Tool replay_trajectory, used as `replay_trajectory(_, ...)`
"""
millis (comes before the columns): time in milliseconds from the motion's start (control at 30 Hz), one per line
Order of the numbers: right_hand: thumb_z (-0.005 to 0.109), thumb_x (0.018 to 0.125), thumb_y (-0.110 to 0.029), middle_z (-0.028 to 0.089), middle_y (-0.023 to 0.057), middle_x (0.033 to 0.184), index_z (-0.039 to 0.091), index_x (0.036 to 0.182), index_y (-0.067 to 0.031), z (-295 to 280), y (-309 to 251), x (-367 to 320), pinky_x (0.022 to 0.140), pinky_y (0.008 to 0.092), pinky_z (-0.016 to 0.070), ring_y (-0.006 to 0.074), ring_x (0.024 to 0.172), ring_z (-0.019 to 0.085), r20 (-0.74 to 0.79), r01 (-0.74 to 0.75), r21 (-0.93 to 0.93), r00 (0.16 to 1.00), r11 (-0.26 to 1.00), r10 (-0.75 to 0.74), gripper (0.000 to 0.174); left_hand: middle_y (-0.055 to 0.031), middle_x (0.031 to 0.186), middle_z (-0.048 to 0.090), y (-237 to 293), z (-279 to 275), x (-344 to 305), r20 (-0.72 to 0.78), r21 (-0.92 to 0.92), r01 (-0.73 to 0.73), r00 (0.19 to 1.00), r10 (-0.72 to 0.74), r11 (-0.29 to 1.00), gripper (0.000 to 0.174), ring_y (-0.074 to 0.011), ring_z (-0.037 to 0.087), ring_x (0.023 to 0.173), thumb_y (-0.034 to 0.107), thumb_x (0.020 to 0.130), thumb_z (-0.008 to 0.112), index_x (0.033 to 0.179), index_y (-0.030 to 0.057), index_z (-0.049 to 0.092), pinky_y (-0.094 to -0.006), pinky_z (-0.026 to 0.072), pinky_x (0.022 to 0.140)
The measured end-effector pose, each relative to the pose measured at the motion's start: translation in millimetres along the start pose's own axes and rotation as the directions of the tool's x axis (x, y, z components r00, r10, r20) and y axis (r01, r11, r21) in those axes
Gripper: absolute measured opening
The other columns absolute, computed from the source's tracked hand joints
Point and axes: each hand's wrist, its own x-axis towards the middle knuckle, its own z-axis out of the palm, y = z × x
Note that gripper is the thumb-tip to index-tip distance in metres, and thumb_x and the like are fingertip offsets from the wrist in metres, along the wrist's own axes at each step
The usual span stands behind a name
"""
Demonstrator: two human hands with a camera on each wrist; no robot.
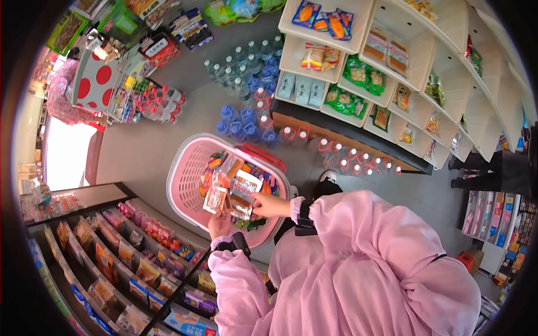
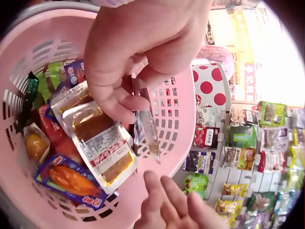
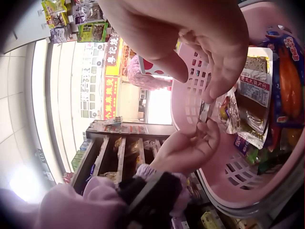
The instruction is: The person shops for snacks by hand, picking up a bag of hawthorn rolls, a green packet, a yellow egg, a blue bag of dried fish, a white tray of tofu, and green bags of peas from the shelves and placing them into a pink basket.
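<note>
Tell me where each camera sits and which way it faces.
Head: high above, facing down at the pink basket between shop shelves; left hand, right hand and pink sleeves show.
Left wrist: behind the left hand, facing into the basket; it grips snack packets, right hand below.
Right wrist: behind the right hand, facing the basket rim and bright entrance; left hand beneath.
Shared: all three show basket and both hands.

Pink basket (image 1: 188, 179): one. Hands: two, left hand (image 1: 219, 224) and right hand (image 1: 270, 206). Packets held up over the basket: two (orange packet (image 1: 216, 199), silver packet (image 1: 245, 193)). Spotted stand (image 1: 92, 78): one.
</note>
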Motion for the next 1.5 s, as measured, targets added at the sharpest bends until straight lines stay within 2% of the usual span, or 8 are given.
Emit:
replay_trajectory(100, 0.050, 0.074, -0.009, 0.056, 0.0124, 0.087, 0.037, 0.117, 0.0040, -35, -4, -31, 0.068, 0.0255, 0.0429, 0.0176, 0.079, 0.055, -0.071, 0.012, -0.192, 0.997, 0.981, -0.026, 0.046, -0.0087, 0.087, 0.055, 1, 14, 7, -0.149, 0.064, 0.006, 0.989, 0.003, 0.998, 0.019, -0.0196, 0.052, 0.082, 0.003, 0.079, 0.048, 0.097, -0.0027, 0.049, -0.0325, 0.0417, 0.076)
replay_trajectory(167, 0.051, 0.071, -0.009, 0.057, 0.0078, 0.070, 0.044, 0.105, 0.0046, -58, 14, -43, 0.053, 0.0273, 0.0423, 0.0139, 0.061, 0.054, -0.219, 0.126, -0.104, 0.965, 0.987, -0.146, 0.037, -0.0084, 0.092, 0.049, 1, 23, 5, -0.183, 0.097, -0.007, 0.983, 0.025, 0.995, 0.021, -0.0190, 0.050, 0.082, 0.007, 0.079, 0.050, 0.097, -0.0032, 0.046, -0.0328, 0.0444, 0.076)
replay_trajectory(467, 0.047, 0.083, -0.011, 0.055, 0.0071, 0.086, 0.047, 0.103, -0.0015, -203, -64, -164, 0.060, 0.0246, 0.0460, 0.0116, 0.071, 0.055, -0.472, 0.350, 0.113, 0.842, 0.930, -0.259, 0.022, -0.0086, 0.081, 0.050, -47, 77, -1, -0.128, 0.037, -0.158, 0.978, 0.162, 0.987, 0.015, -0.0189, 0.049, 0.070, 0.007, 0.075, 0.054, 0.086, 0.0021, 0.047, -0.0323, 0.0447, 0.067)
replay_trajectory(667, 0.046, 0.080, -0.005, 0.057, 0.0065, 0.080, 0.048, 0.103, 0.0008, -334, -80, -214, 0.065, 0.0237, 0.0452, 0.0125, 0.072, 0.055, -0.775, 0.577, -0.067, 0.483, 0.814, -0.406, 0.023, -0.0089, 0.085, 0.054, -85, 241, -54, 0.318, 0.321, -0.307, 0.926, 0.204, 0.896, 0.021, -0.0161, 0.052, 0.070, 0.004, 0.077, 0.051, 0.099, 0.0033, 0.049, -0.0273, 0.0448, 0.062)
replay_trajectory(767, 0.050, 0.075, -0.006, 0.057, 0.0117, 0.093, 0.045, 0.108, 0.0051, -402, -65, -216, 0.072, 0.0272, 0.0433, 0.0176, 0.083, 0.055, -0.841, 0.419, -0.194, 0.394, 0.887, -0.370, 0.036, -0.0116, 0.090, 0.055, -113, 348, -94, 0.509, 0.497, -0.449, 0.844, 0.169, 0.743, 0.027, -0.0169, 0.054, 0.074, 0.004, 0.078, 0.050, 0.105, 0.0001, 0.046, -0.0257, 0.0465, 0.065)
replay_trajectory(1100, 0.050, 0.072, 0.001, 0.052, 0.0077, 0.083, 0.046, 0.102, 0.0057, -470, -59, -211, 0.068, 0.0253, 0.0423, 0.0159, 0.079, 0.051, -0.782, 0.326, 0.227, 0.622, 0.918, -0.028, 0.031, -0.0158, 0.105, 0.051, -230, 542, -108, 0.822, 0.550, -0.628, 0.525, -0.222, 0.550, 0.040, -0.0192, 0.054, 0.087, 0.007, 0.081, 0.046, 0.118, -0.0022, 0.035, -0.0282, 0.0445, 0.076)
replay_trajectory(1367, 0.058, 0.074, -0.007, 0.050, 0.0051, 0.067, 0.051, 0.076, 0.0013, -467, -75, -211, 0.052, 0.0262, 0.0428, 0.0130, 0.058, 0.050, -0.741, 0.490, 0.461, 0.672, 0.740, 0.016, 0.011, -0.0165, 0.105, 0.050, -269, 562, -94, 0.775, 0.626, -0.663, 0.587, -0.235, 0.410, 0.044, -0.0191, 0.053, 0.088, 0.005, 0.078, 0.044, 0.120, -0.0043, 0.031, -0.0265, 0.0445, 0.075)
replay_trajectory(1500, 0.058, 0.076, -0.009, 0.053, 0.0065, 0.071, 0.052, 0.081, 0.0011, -464, -84, -212, 0.057, 0.0261, 0.0476, 0.0154, 0.065, 0.056, -0.723, 0.359, 0.346, 0.691, 0.867, 0.003, 0.013, -0.0150, 0.103, 0.050, -267, 546, -96, 0.774, 0.626, -0.657, 0.587, -0.235, 0.421, 0.043, -0.0179, 0.054, 0.086, 0.004, 0.078, 0.044, 0.118, -0.0052, 0.033, -0.0251, 0.0450, 0.074)
